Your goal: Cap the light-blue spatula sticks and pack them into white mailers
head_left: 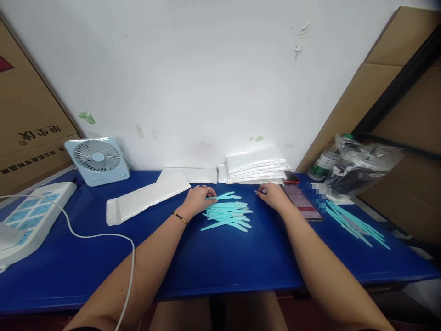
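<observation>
A small heap of several light-teal plastic sticks (227, 214) lies on the blue table (220, 257) in front of me. My left hand (200, 198), with a ring and a gold bracelet, rests at the heap's left end with its fingers pinched on one teal stick (225, 196) that points right. My right hand (272, 193) lies knuckles-up just right of the heap, its fingers curled; whether anything is in them I cannot tell. A stack of white flat pouches (257, 168) sits right behind both hands.
A long white pouch bundle (146, 197) lies to the left, a small blue fan (97, 159) and a white power strip (32, 214) with cable farther left. A phone (303, 202), more teal sticks (354, 223), a plastic bag (361, 168) and a bottle (322, 165) are right. Cardboard flanks both sides.
</observation>
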A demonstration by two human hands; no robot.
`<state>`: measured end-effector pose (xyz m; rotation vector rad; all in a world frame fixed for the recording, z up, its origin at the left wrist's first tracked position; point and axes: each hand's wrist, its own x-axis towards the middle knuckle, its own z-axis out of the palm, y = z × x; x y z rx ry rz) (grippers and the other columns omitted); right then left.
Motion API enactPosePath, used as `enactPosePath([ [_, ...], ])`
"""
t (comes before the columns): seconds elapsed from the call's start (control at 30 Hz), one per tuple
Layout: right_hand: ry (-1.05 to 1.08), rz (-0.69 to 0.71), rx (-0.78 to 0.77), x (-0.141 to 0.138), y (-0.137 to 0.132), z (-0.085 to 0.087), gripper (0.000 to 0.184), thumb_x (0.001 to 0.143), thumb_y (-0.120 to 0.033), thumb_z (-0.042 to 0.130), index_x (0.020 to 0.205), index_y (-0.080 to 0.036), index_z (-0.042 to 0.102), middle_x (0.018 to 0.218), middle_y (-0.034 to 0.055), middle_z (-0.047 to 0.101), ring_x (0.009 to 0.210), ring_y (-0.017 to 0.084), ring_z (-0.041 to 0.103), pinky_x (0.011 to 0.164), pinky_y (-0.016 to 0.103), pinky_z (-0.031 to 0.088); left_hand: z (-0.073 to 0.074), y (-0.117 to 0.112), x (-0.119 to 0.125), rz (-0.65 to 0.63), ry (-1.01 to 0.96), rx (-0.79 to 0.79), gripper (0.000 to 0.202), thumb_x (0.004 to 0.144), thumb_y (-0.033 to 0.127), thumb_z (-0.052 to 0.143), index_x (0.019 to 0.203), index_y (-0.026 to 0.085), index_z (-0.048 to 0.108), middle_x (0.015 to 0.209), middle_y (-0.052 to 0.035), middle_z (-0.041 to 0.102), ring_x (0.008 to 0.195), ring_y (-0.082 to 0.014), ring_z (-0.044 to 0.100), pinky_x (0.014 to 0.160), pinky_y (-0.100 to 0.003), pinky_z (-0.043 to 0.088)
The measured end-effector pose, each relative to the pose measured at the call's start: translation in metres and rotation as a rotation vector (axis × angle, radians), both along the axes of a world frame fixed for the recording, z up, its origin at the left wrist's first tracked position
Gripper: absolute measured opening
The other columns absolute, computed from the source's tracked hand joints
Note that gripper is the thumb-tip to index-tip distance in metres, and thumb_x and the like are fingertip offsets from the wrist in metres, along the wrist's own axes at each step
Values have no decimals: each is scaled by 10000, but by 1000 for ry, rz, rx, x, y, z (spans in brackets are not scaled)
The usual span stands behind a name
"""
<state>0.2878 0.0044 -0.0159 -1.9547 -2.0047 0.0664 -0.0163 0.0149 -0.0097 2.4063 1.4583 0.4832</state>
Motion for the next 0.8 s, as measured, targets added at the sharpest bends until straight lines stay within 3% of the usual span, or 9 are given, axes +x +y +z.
enactPosePath([
  [0.23, 128, 70, 4, -12, 0, -7, 46, 724, -233, 616, 732, -190, 630, 730, 63, 656, 676, 183, 581, 598, 263, 381, 2, -4, 4, -44, -14, 32, 157, 770, 342, 577, 843, 228, 656, 856, -19, 650, 810, -188, 583, 696, -268, 409],
  [0.4, 408, 205, 27, -17, -5, 0, 136, 773, -306, 550, 789, -192, 623, 675, 14, 625, 613, 147, 557, 565, 246, 397, -2, -1, 2, -47, -83, -2, 150, 759, 344, 579, 820, 221, 641, 828, -15, 641, 752, -170, 580, 640, -253, 401],
  [0.57, 615, 265, -73, -22, -5, 0, 208, 735, -324, 607, 874, -172, 637, 641, 3, 625, 562, 137, 583, 565, 248, 444, -1, -2, 1, -87, -96, -16, 237, 795, 434, 525, 782, 229, 643, 779, -4, 629, 719, -162, 571, 615, -248, 397],
  [0.7, 680, 233, -148, -23, 1, -10, 196, 728, -307, 608, 831, -151, 669, 649, 34, 662, 604, 152, 617, 570, 247, 470, 0, -3, 3, -64, -83, 0, 230, 806, 384, 517, 907, 235, 659, 879, -21, 641, 819, -182, 582, 681, -261, 427],
  [0.8, 635, 220, -154, -24, 4, -14, 204, 727, -298, 609, 846, -159, 699, 666, 37, 680, 597, 150, 613, 565, 248, 472, 3, -9, 8, -69, -64, 8, 305, 839, 383, 483, 1052, 238, 648, 1090, -53, 622, 1007, -222, 553, 833, -304, 437],
])
